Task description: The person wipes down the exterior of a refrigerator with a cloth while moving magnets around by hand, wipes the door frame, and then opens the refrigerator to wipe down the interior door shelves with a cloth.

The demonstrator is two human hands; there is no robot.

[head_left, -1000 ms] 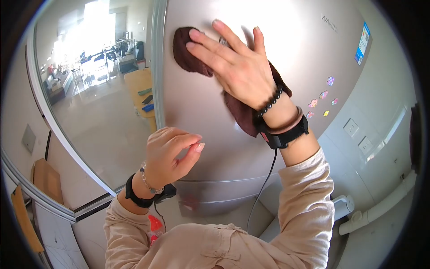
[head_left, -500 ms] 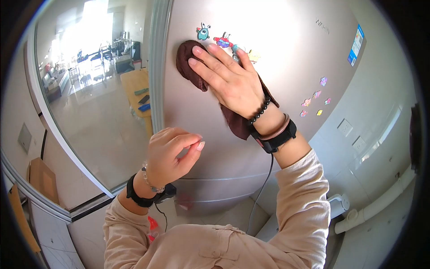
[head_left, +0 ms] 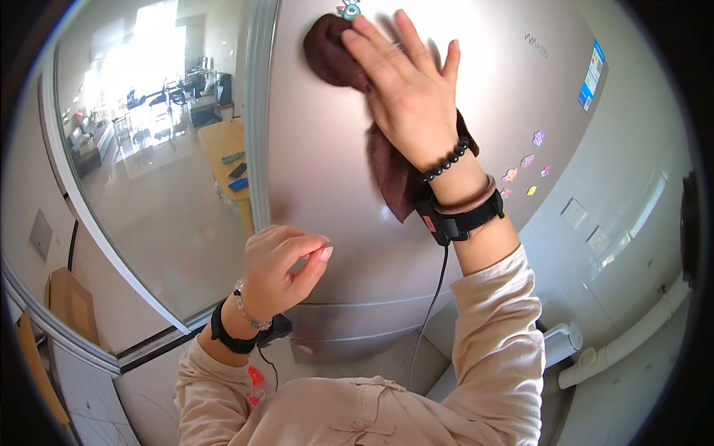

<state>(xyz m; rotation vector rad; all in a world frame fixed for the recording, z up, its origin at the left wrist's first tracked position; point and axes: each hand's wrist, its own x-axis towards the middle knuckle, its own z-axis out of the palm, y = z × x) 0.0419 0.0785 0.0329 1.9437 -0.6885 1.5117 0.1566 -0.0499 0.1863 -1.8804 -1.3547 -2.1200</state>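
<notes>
Pressed flat on the upper fridge door [head_left: 320, 223], my right hand [head_left: 409, 93] has its fingers spread over a dark brown cloth [head_left: 335, 56]. The cloth bulges out left of the fingertips and hangs below the palm near the wrist. A teal cartoon magnet [head_left: 349, 10] shows just above the cloth. Lower left, my left hand [head_left: 286, 267] hovers in front of the door, thumb and forefinger tips close together and the other fingers curled. Nothing is visible in it.
Small colourful magnets [head_left: 527, 160] and a blue-white label [head_left: 593, 74] are on the door's right side. A glass sliding door [head_left: 163, 223] stands left. Wall sockets [head_left: 573, 212] and a white pipe [head_left: 625, 346] are right. A cable [head_left: 429, 320] hangs from my right wrist.
My right hand and the cloth went down the door, then back up and slightly right, covering magnets seen half a second ago. My left hand has barely moved.
</notes>
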